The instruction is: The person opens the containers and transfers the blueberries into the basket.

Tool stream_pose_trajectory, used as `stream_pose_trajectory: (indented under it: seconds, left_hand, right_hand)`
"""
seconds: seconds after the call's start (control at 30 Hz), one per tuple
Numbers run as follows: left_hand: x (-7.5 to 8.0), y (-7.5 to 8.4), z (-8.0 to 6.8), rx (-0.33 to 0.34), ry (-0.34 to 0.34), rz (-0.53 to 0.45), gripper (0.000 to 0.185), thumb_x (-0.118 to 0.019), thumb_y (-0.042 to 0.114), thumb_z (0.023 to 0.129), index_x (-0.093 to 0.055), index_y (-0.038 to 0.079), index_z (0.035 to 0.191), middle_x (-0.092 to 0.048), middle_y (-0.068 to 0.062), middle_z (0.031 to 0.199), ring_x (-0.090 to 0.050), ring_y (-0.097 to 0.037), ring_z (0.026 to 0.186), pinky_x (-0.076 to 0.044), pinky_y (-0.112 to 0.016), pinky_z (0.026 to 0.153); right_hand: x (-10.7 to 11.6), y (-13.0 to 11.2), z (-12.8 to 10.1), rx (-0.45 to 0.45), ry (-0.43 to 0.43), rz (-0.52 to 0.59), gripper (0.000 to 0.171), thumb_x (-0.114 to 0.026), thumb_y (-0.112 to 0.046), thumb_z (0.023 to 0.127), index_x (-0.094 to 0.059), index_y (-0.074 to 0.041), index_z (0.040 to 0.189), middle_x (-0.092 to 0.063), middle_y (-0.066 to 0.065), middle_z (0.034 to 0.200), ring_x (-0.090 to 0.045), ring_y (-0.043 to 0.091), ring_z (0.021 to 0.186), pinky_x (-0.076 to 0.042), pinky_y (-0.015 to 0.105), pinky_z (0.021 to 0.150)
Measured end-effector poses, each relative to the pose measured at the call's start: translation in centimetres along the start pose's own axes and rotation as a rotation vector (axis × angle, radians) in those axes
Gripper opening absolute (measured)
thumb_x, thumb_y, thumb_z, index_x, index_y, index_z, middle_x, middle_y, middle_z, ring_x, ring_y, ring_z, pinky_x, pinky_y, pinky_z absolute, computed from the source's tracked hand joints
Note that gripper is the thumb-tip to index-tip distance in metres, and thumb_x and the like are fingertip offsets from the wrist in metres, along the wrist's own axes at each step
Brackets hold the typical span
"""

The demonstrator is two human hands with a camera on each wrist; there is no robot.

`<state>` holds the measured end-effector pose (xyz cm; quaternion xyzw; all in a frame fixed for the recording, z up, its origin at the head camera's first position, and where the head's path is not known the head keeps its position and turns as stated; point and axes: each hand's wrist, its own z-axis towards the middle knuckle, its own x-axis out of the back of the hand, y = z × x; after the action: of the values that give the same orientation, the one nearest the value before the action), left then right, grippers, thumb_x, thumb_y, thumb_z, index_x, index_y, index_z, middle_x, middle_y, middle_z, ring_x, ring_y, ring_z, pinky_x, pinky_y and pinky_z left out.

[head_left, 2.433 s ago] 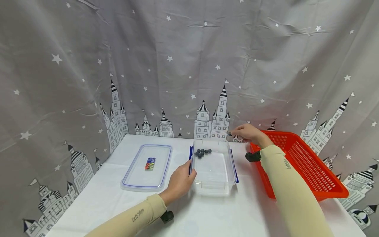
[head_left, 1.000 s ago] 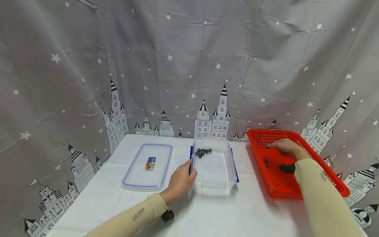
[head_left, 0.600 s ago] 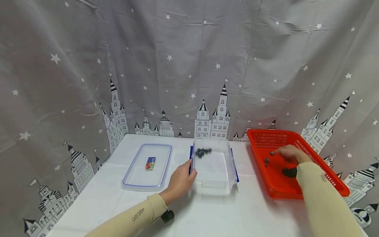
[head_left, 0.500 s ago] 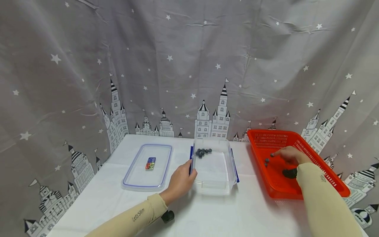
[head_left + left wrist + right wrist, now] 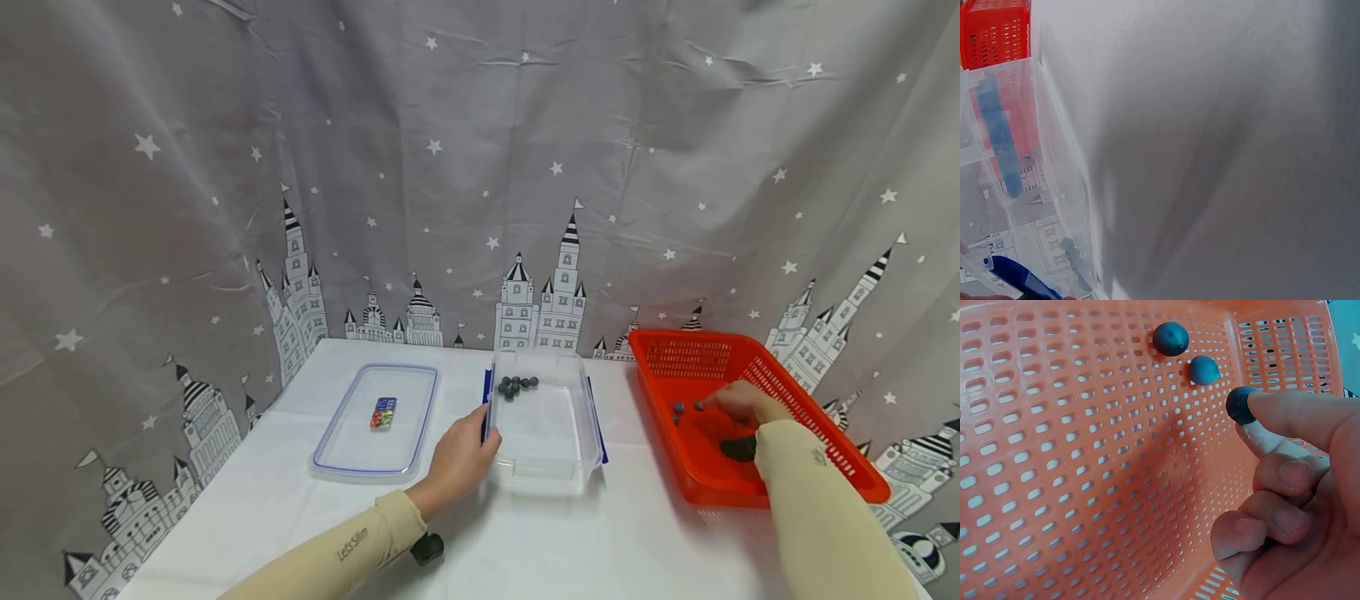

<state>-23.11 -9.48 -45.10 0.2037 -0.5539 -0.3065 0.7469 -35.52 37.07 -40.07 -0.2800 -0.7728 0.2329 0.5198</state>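
Two loose blueberries (image 5: 1170,339) lie in the red basket (image 5: 825,433) at the bench's right edge. Your right hand (image 5: 742,402) pinches a third blueberry (image 5: 1239,404) between thumb and forefinger. It is probably light, soft and easily crushed, so squeeze gently at its sides. Your left hand (image 5: 457,462) grips the clear container (image 5: 546,467) near the bench's middle.

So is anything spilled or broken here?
Nothing stands out. The blueberries sit bunched at the far end of the clear container, two more lie in the red basket, and the right hand pinches one. The lid lies flat on the table.
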Motion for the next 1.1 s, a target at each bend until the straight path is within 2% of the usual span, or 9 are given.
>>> stream_pose_trajectory:
  seconds: [0.2, 0.4, 0.53, 0.67, 0.77, 0.9, 1.03, 1.1]
  left_hand:
    - [-0.1, 0.0, -0.1, 0.004, 0.004, -0.012, 0.052, -0.05, 0.028, 0.101, -0.051, 0.0, 0.145, -0.066, -0.019, 0.129, -0.066, -0.029, 0.114, -0.054, -0.048, 0.095]
    - [-0.3, -0.1, -0.2, 0.018, 0.01, -0.005, 0.052, -0.05, 0.028, 0.1, -0.052, 0.0, 0.144, -0.068, -0.018, 0.125, -0.066, -0.025, 0.106, -0.055, -0.047, 0.091]
    - [-0.4, -0.2, -0.1, 0.02, 0.011, 0.002, 0.051, -0.05, 0.027, 0.1, -0.052, 0.001, 0.144, -0.068, -0.017, 0.124, -0.066, -0.024, 0.104, -0.055, -0.046, 0.09]
    - [-0.4, -0.2, 0.0, 0.017, 0.011, 0.006, 0.052, -0.049, 0.028, 0.1, -0.052, 0.002, 0.144, -0.068, -0.017, 0.125, -0.066, -0.025, 0.108, -0.055, -0.046, 0.092]
    - [-0.3, -0.2, 0.0, 0.011, 0.014, 0.002, 0.051, -0.049, 0.028, 0.1, -0.053, 0.002, 0.144, -0.068, -0.017, 0.124, -0.067, -0.026, 0.108, -0.055, -0.046, 0.092]
    - [-0.1, -0.1, 0.1, 0.0, 0.016, 0.003, 0.051, -0.05, 0.028, 0.1, -0.053, 0.002, 0.144, -0.069, -0.016, 0.123, -0.067, -0.026, 0.106, -0.055, -0.047, 0.09]
    - [0.0, -0.1, 0.1, 0.005, 0.013, 0.006, 0.051, -0.05, 0.028, 0.1, -0.053, 0.002, 0.144, -0.069, -0.017, 0.123, -0.067, -0.026, 0.108, -0.055, -0.047, 0.092]
    - [0.0, 0.0, 0.1, 0.007, 0.011, 0.006, 0.052, -0.049, 0.029, 0.1, -0.053, 0.002, 0.144, -0.068, -0.017, 0.124, -0.067, -0.027, 0.109, -0.054, -0.047, 0.093]
  right_hand:
    - [0.0, -0.2, -0.1, 0.012, 0.023, -0.013, 0.041, -0.065, -0.022, 0.092, -0.045, -0.023, 0.057, -0.036, -0.006, 0.056, -0.038, 0.012, 0.053, -0.036, 0.026, 0.053]
    - [0.0, -2.1, -0.7, 0.065, 0.043, -0.058, 0.034, -0.064, -0.023, 0.094, -0.049, -0.017, 0.064, -0.037, -0.005, 0.057, -0.04, 0.014, 0.052, -0.038, 0.027, 0.052]
    - [0.2, -3.8, -0.8, 0.132, 0.051, -0.044, 0.024, -0.062, -0.019, 0.095, -0.066, 0.001, 0.083, -0.036, -0.006, 0.055, -0.038, 0.012, 0.047, -0.038, 0.026, 0.049]
    - [0.3, -5.4, -0.7, 0.197, 0.065, -0.07, 0.034, -0.062, -0.02, 0.097, -0.067, 0.01, 0.111, -0.039, -0.006, 0.057, -0.038, 0.011, 0.046, -0.039, 0.026, 0.048]
    - [0.4, -6.6, -0.6, 0.226, 0.084, -0.106, 0.041, -0.061, -0.024, 0.098, -0.064, 0.011, 0.12, -0.05, 0.0, 0.065, -0.041, 0.012, 0.048, -0.041, 0.026, 0.05]
    - [0.3, -8.4, -0.7, 0.26, 0.104, -0.152, 0.049, -0.06, -0.029, 0.1, -0.06, 0.01, 0.13, -0.062, 0.008, 0.086, -0.045, 0.013, 0.06, -0.044, 0.027, 0.057]
    - [-0.2, -10.4, -1.0, 0.294, 0.104, -0.149, 0.05, -0.06, -0.031, 0.1, -0.06, 0.008, 0.132, -0.058, 0.007, 0.08, -0.042, 0.016, 0.06, -0.046, 0.033, 0.063]
    - [-0.5, -11.3, -1.1, 0.308, 0.107, -0.147, 0.05, -0.06, -0.031, 0.1, -0.061, 0.006, 0.132, -0.062, 0.011, 0.088, -0.049, 0.019, 0.068, -0.049, 0.038, 0.071]
